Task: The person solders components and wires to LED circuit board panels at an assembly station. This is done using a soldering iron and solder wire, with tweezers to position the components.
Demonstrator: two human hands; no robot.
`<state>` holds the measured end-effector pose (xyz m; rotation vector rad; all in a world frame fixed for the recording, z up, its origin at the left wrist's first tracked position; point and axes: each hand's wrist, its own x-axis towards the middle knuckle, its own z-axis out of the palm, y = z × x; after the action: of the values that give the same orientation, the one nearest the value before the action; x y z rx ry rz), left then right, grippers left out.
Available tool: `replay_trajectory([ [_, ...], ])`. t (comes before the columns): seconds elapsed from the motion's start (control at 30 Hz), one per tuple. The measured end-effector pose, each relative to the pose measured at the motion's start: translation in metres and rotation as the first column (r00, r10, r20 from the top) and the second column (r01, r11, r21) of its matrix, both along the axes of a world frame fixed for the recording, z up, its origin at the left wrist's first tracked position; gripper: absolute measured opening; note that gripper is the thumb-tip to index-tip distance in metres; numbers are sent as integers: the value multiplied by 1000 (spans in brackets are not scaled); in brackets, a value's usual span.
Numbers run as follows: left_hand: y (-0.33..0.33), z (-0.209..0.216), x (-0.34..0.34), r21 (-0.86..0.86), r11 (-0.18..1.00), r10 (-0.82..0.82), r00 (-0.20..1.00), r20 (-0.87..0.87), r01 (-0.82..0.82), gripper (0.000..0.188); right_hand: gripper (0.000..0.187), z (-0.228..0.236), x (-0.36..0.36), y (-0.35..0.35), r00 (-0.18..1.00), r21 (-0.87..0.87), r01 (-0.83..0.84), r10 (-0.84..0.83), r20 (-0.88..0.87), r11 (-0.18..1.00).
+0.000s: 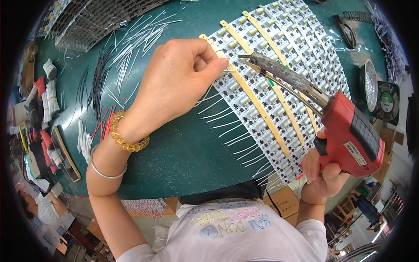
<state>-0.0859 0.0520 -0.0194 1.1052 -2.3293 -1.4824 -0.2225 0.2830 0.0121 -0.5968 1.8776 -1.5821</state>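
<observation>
My left hand is closed in a pinch on a thin white wire at the left edge of a panel of small white circuit boards. Yellow strips run across the panel, and several white wires stick out along its near left edge. In my right hand is the grip of a red soldering gun. Its grey barrel reaches left over the panel, with the tip close to my left fingertips. Whether the tip touches the board I cannot tell.
Loose white wires, black wires and red wires lie on the green table. A phone lies at the left edge. To the right stand a metal dish, a small fan and a coil holder.
</observation>
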Motion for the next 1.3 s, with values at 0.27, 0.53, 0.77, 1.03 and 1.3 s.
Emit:
replay_trajectory([
  [0.27, -2, 8, 2, 108, 993, -31, 997, -67, 38, 13, 78, 0, -2, 10, 999, -78, -44, 44, -10, 996],
  [0.53, -7, 7, 8, -141, 938, -333, 936, -113, 316, 8, 79, 3, 0, 9, 1000, -56, 6, -7, -16, 998],
  [0.77, 14, 1, 3, -461, 880, -179, 979, -103, 112, 13, 81, 1, 0, 12, 1000, -55, -8, 8, -6, 998],
  [1.03, 27, -9, -7, -416, 909, -36, 996, -80, 0, 14, 80, -4, 3, 10, 999, -5, -1, 0, -44, 1000],
  [1.3, 30, -11, -7, -444, 896, -23, 997, -74, -12, 14, 74, -7, 2, 8, 999, 20, 3, -3, -39, 1000],
])
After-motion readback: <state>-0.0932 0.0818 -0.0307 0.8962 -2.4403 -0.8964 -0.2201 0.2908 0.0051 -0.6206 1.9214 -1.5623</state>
